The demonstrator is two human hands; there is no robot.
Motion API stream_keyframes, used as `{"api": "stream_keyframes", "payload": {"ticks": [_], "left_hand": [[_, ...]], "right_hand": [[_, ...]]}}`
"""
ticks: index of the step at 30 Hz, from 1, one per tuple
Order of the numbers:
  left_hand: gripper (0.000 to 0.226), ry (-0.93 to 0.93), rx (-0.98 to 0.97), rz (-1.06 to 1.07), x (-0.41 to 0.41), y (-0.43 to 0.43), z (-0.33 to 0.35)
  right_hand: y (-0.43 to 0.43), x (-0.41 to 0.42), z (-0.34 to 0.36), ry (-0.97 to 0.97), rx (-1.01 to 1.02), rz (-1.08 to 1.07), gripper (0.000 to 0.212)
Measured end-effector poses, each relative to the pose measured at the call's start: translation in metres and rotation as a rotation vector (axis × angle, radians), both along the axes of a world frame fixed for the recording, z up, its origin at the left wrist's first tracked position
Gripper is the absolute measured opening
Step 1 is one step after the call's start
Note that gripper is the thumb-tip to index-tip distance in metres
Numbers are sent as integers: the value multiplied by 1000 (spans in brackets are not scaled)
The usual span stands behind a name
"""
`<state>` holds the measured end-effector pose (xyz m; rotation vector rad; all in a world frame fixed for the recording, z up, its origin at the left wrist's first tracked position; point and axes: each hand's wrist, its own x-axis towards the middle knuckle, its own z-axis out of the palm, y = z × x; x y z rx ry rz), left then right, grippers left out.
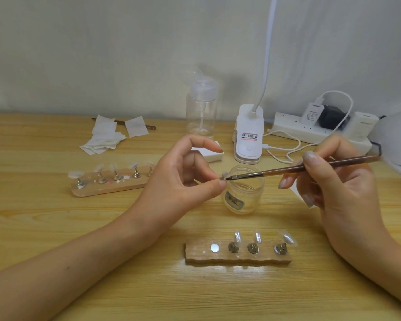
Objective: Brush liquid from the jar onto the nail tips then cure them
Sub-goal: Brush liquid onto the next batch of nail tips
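The left hand [185, 181] pinched a tiny nail tip [224, 175] just over the left rim of the jar [243, 193]; it looked light, thin and easy to drop, so holding it from below seemed best. The right hand [338, 181] gripped the brush [276, 171], which lay almost flat, hairs pointing left at the nail tip.

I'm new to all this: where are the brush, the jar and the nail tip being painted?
brush [287, 170]: head view, middle of the brown handle.
jar [251, 200]: head view, clear front wall beside the label.
nail tip [224, 175]: head view, pale surface at the bristles.
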<state>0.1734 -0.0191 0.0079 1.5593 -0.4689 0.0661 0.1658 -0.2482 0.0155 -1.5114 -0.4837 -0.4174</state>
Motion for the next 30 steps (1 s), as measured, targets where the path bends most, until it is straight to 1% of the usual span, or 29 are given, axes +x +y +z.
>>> {"api": "stream_keyframes", "payload": {"ticks": [6, 9, 12, 14, 16, 19, 20, 23, 24, 26, 30], "left_hand": [[42, -29, -44, -16, 1, 3, 1], [49, -50, -39, -91, 5, 12, 6], [47, -25, 8, -230, 6, 23, 14], [43, 22, 70, -324, 5, 27, 17], [39, 58, 154, -417, 3, 28, 17], [38, 91, 267, -520, 1, 26, 18], [39, 92, 297, -535, 0, 26, 17], [43, 68, 375, -526, -1, 25, 15], [45, 57, 398, -517, -1, 24, 14], [45, 34, 429, -501, -2, 23, 13], [42, -23, 470, -488, -4, 23, 10]], "right_hand": [[0, 0, 1, -18, 44, -51, 22], [1, -3, 4, -28, 61, -75, 12], [1, -8, 5, -70, 13, -105, 29], [1, -11, 7, -143, -56, -92, 33], [0, -15, 7, -246, -180, -38, 30], [-1, -19, 6, -300, -338, 96, 15], [0, -20, 6, -309, -389, 133, 16], [0, -19, 5, -385, -511, 213, 43], [1, -19, 4, -401, -543, 216, 48], [2, -20, 2, -394, -604, 192, 51], [3, -21, -4, -405, -703, 171, 43]]}}
